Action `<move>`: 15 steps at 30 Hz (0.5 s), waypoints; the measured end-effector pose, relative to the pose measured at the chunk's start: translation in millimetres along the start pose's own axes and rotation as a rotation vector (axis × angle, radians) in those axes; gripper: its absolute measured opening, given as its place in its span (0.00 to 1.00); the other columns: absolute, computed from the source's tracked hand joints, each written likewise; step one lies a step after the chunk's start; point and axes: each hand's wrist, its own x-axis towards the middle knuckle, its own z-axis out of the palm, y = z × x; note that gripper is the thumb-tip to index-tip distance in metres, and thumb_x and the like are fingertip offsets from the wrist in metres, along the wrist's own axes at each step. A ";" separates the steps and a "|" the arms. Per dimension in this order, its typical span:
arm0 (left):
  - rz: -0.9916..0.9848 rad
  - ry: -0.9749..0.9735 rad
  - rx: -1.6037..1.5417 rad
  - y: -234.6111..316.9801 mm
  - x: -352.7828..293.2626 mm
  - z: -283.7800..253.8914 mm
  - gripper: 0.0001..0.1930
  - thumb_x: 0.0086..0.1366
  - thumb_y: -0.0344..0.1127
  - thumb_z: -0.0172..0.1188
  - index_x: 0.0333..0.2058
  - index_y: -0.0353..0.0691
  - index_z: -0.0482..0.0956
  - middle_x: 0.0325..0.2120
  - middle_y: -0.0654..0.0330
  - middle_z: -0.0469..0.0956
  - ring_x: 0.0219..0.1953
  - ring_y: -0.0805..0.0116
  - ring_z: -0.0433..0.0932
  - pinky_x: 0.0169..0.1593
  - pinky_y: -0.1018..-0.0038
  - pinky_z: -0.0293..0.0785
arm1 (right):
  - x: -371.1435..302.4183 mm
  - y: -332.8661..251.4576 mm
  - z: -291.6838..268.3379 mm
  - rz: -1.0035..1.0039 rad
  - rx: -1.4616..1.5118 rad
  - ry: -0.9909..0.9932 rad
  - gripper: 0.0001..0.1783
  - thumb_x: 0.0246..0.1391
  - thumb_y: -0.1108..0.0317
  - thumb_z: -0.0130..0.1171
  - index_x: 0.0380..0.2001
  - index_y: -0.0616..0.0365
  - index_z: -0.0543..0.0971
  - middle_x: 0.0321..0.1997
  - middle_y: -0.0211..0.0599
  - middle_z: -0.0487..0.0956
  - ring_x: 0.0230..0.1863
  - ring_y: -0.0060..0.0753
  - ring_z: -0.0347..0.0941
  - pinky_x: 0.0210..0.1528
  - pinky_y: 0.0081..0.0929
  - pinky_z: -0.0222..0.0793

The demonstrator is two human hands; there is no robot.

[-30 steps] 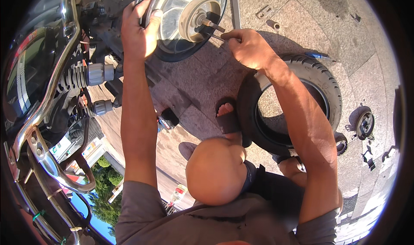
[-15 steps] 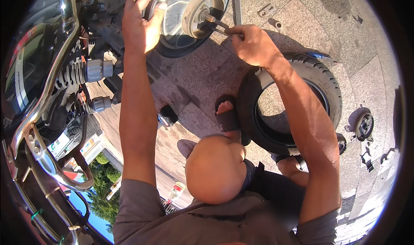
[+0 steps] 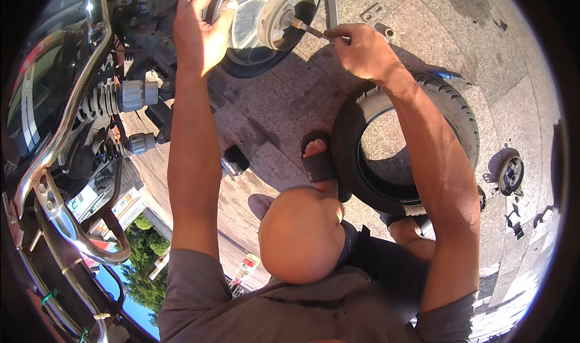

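A wheel (image 3: 248, 16) with a pale metal hub and a black rim is upright at the top of the view. My left hand (image 3: 204, 32) grips its near left edge, thumb on the face and fingers behind. From the ring-shaped brake drum (image 3: 266, 22) in its middle, a short axle (image 3: 295, 22) sticks out toward the right. My right hand (image 3: 367, 51) is closed on a thin metal rod-like tool (image 3: 315, 32), whose far end lines up with the axle tip. Whether they touch I cannot tell. My fingers hide the tool's near end.
A loose tyre (image 3: 350, 155) lies on the paving under my right forearm. A round brake part (image 3: 511, 175) is further right. A metal plate (image 3: 373, 13) and a short sleeve (image 3: 384, 31) lie beyond my right hand. At left stands a vehicle with a chrome bar (image 3: 72, 110).
My right hand has moved slightly up and right, bringing the tool from below the axle into line with its tip. My left hand and the wheel have barely shifted.
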 end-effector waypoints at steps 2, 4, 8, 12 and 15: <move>0.018 0.032 0.086 -5.2 -3.1 -1.0 0.18 0.59 0.31 0.61 0.49 0.36 0.77 0.46 0.49 0.76 0.48 0.52 0.76 0.52 0.64 0.72 | 0.3 -17.4 -12.8 0.158 0.005 -0.144 0.18 0.57 0.67 0.51 0.47 0.56 0.83 0.31 0.43 0.81 0.35 0.35 0.78 0.43 0.31 0.72; 0.017 0.048 0.085 -7.3 -3.7 0.5 0.19 0.58 0.32 0.62 0.49 0.36 0.77 0.45 0.49 0.76 0.48 0.52 0.76 0.52 0.64 0.71 | -0.4 -20.6 -12.6 0.183 -0.001 -0.188 0.18 0.57 0.65 0.51 0.46 0.55 0.83 0.39 0.47 0.84 0.44 0.45 0.81 0.52 0.34 0.74; -0.019 0.055 0.074 -12.2 -5.3 2.9 0.19 0.58 0.32 0.62 0.49 0.37 0.76 0.45 0.50 0.76 0.49 0.52 0.76 0.53 0.65 0.71 | -1.7 -13.5 -6.5 0.147 -0.014 -0.150 0.17 0.56 0.65 0.51 0.46 0.54 0.83 0.39 0.48 0.84 0.45 0.46 0.80 0.53 0.35 0.74; 0.055 0.033 0.064 -3.8 -2.1 0.4 0.19 0.58 0.32 0.63 0.49 0.37 0.76 0.44 0.51 0.77 0.48 0.53 0.76 0.52 0.65 0.71 | -0.4 -19.3 -11.1 0.088 -0.066 -0.136 0.17 0.57 0.68 0.52 0.47 0.55 0.82 0.32 0.45 0.83 0.35 0.37 0.80 0.43 0.33 0.74; -0.036 0.045 0.028 -2.0 -5.6 -0.1 0.19 0.58 0.31 0.63 0.49 0.37 0.77 0.43 0.52 0.77 0.46 0.55 0.76 0.50 0.66 0.72 | 0.3 -13.7 -4.6 0.052 -0.078 -0.125 0.17 0.58 0.68 0.51 0.48 0.55 0.83 0.31 0.46 0.83 0.35 0.37 0.81 0.41 0.33 0.74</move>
